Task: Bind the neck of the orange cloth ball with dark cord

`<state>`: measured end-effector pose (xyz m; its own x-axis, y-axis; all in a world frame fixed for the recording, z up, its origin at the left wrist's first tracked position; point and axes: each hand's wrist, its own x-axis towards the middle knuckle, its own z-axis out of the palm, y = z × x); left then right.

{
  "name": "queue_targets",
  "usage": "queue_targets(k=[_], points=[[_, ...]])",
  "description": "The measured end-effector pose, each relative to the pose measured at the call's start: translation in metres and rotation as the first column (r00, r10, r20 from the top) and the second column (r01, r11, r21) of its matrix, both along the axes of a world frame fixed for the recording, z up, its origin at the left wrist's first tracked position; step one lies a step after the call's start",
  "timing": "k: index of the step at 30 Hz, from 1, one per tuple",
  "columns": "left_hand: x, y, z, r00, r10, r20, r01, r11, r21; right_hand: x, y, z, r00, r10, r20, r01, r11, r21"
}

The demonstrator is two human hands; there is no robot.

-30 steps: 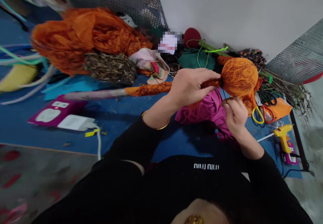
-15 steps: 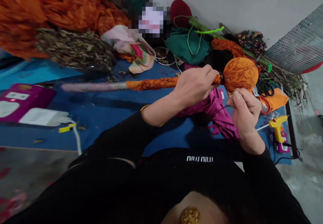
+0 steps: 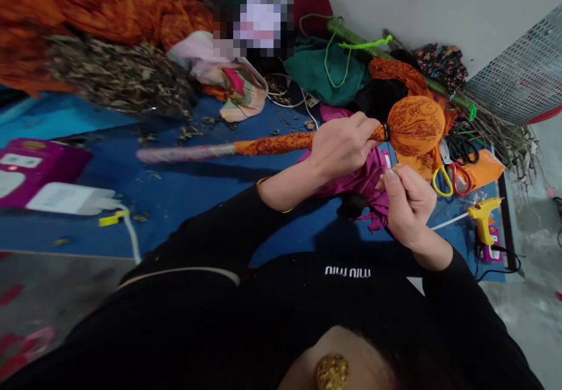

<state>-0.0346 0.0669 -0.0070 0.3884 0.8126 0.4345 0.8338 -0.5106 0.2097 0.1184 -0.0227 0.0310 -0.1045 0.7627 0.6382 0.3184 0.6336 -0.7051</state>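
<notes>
My left hand [image 3: 340, 147] is wrapped round a stick [image 3: 274, 144] covered in patterned orange cloth, just below its round head. The head [image 3: 416, 125] is a cloth-covered ball, bound at its neck with a dark tie [image 3: 386, 133]. At the far left the stick's end is pale pink and greyish. Below the ball, my right hand [image 3: 410, 202] is closed in a pinch, apart from the stick. What its fingertips hold is too small to make out. Crumpled magenta cloth [image 3: 351, 173] lies beneath both hands on the blue table [image 3: 193, 202].
Scissors [image 3: 452, 176] and a yellow glue gun [image 3: 483, 217] lie at the right. A purple power box [image 3: 41, 173] with a white plug stands at the left. Dried leaves [image 3: 118, 77], orange fabric [image 3: 132, 3] and teal cloth [image 3: 325, 68] are heaped along the back.
My right hand has moved left and slightly down, away from the ball's underside. The stick has shifted a little right with my left hand still round it. The scissors' handles show more fully.
</notes>
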Motion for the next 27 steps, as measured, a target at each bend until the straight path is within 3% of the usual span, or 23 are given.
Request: queue_targets(k=[5,11,14,17,20,23,27], points=[[0.002,0.0,0.001,1.0,0.013,-0.026,-0.013,1.0,-0.016,0.0,0.003,0.0,0.996,-0.009,0.092,0.005,0.999,0.035],[0.002,-0.011,0.019,0.981,0.03,-0.191,-0.044,0.997,-0.065,0.025,0.021,0.014,0.987,0.09,0.13,-0.101,0.992,0.081],[0.0,-0.015,0.024,0.979,-0.013,-0.205,0.0,0.998,-0.063,0.041,0.027,0.021,0.993,-0.005,0.119,-0.007,0.995,0.1],[-0.001,-0.016,0.023,0.974,-0.072,-0.216,0.065,0.997,-0.04,0.05,0.03,0.025,0.998,-0.025,0.054,0.024,0.999,0.025],[-0.003,-0.015,0.019,0.963,-0.117,-0.242,0.119,0.993,-0.005,0.053,0.036,0.025,0.998,0.053,-0.031,-0.054,0.998,-0.016],[-0.005,-0.014,0.014,0.954,-0.14,-0.265,0.154,0.988,0.033,0.055,0.048,0.022,0.993,0.111,-0.027,-0.107,0.988,0.112],[-0.007,-0.012,0.01,0.933,-0.174,-0.316,0.222,0.967,0.122,0.061,0.061,0.015,0.986,0.138,0.093,-0.151,0.977,0.149]])
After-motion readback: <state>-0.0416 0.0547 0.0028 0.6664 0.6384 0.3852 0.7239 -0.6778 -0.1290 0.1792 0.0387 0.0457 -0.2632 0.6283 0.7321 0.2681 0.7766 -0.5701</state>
